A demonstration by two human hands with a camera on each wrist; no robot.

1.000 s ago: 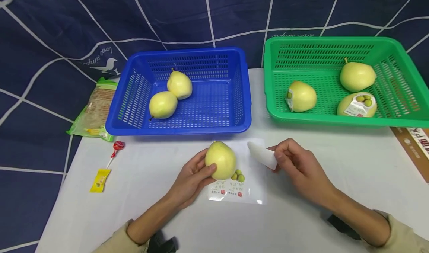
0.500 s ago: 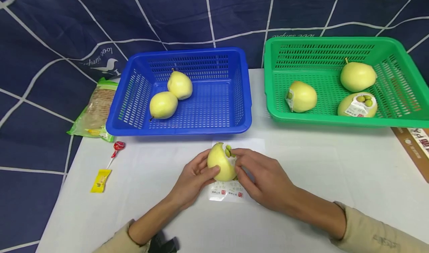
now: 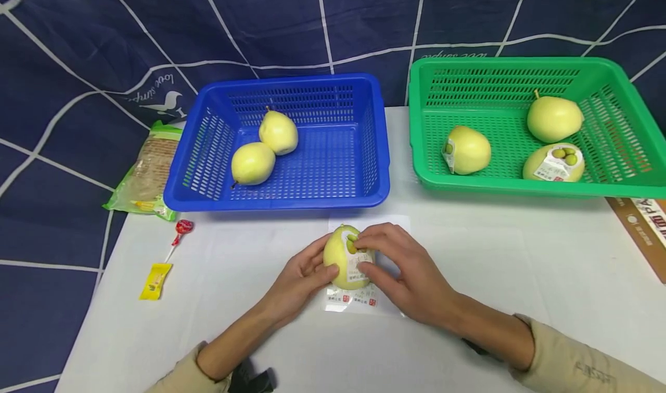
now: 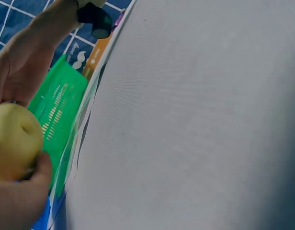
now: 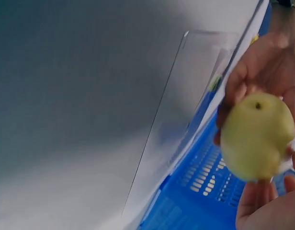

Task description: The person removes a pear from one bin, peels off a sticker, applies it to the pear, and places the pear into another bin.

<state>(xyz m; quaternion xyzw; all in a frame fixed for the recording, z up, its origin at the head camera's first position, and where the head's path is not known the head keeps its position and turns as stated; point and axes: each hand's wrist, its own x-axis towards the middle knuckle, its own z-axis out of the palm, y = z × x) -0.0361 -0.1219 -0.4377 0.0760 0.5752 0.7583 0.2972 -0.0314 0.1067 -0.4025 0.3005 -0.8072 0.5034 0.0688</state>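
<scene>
A pale yellow pear (image 3: 335, 257) is held by my left hand (image 3: 296, 280), with the thumb in front and the fingers round its left side. On the pear's right face lies a white label (image 3: 355, 270) printed with green fruit. Thumb and fingertips of my right hand (image 3: 416, 274) are spread on that label, touching it. Both hands are around the pear (image 5: 255, 139) in the right wrist view too; its stem end faces the camera. Beneath the pear, a clear-backed sheet (image 3: 338, 306) with more printed labels rests on the white table.
A blue basket (image 3: 276, 202) with two pears stands behind the hands. To its right, a green basket (image 3: 499, 186) contains three pears, at least two labelled. At left are a lollipop (image 3: 184, 226), a yellow wrapped sweet (image 3: 155, 281) and a green-edged food packet (image 3: 148, 173).
My right hand has carried the label left onto the pear, where it now lies flatter. The left hand keeps hold of the pear, which is slightly turned and lower.
</scene>
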